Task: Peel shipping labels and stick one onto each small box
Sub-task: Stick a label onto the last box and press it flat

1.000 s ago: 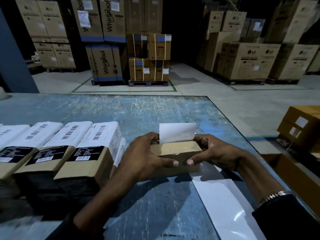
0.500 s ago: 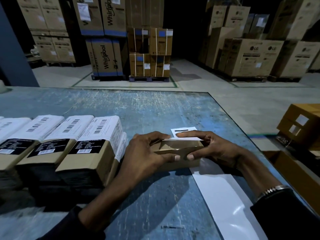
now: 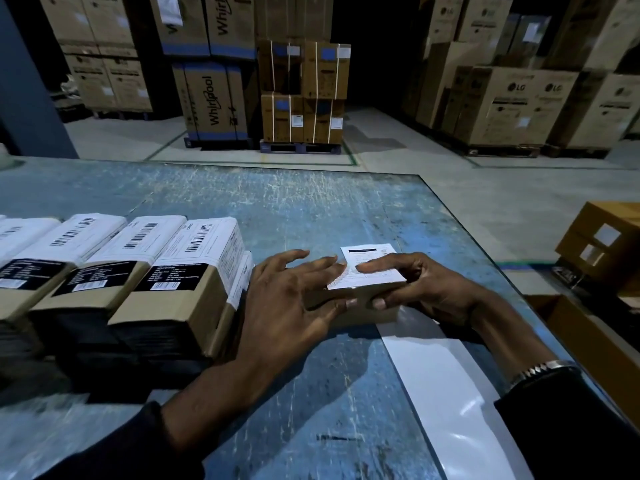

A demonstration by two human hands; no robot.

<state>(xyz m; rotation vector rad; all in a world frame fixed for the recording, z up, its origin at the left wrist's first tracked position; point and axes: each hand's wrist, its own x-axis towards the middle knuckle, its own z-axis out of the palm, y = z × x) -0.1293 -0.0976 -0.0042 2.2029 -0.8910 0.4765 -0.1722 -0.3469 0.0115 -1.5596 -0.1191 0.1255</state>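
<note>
**Label pressed flat on the small box**

The box (image 3: 349, 308) sits on the blue table (image 3: 311, 209), near its right edge, and everything else is placed from it. A white label (image 3: 369, 268) lies flat across the box's top, print side up, with its far end reaching past the box's far edge.

The left hand (image 3: 291, 306) is at the box's left side. Its fingers are spread and nearly straight; the fingertips reach over the label's left edge, and the thumb lies along the box's near face. The right hand (image 3: 426, 289) holds the box from the right: its forefinger lies straight on the label, pressing it down, while its thumb curls against the near face beside the left thumb.

Just left of the box, touching the left hand's outer edge, stands a row of labelled boxes (image 3: 166, 271), each with a barcode label on top. Nearer the person than the box, a glossy white backing strip (image 3: 446, 393) runs along the table toward the right sleeve. A metal bracelet (image 3: 536, 370) circles the right wrist. Right of the box, off the table, are brown cartons (image 3: 602, 237). Far behind it, stacked cartons stand on the warehouse floor.
</note>
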